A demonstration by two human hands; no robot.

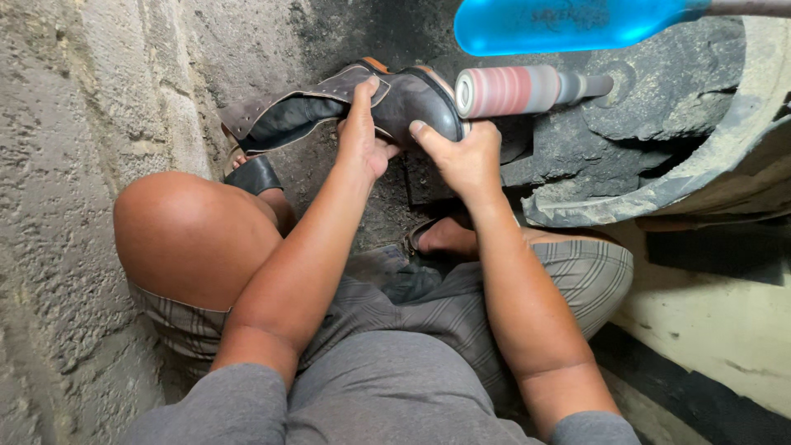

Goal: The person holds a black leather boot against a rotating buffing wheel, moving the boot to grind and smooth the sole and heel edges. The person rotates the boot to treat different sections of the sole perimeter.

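The boot (pixel 362 103) lay in front of the person's knees, with its toe touching the sanding drum (pixel 511 91) on its right. The left hand (pixel 362 132) was on the boot's middle and the right hand (pixel 461 152) under its toe. A wall (pixel 74 165) stood to the left.

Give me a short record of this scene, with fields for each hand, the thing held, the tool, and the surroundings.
left hand: left hand grips the boot's shaft near the opening
right hand: right hand grips the toe end
held thing: dark leather boot, toe against the drum
tool: pink sanding drum on a horizontal shaft
above tool: blue plastic piece
surroundings: rough concrete wall at left; person seated in plaid shorts
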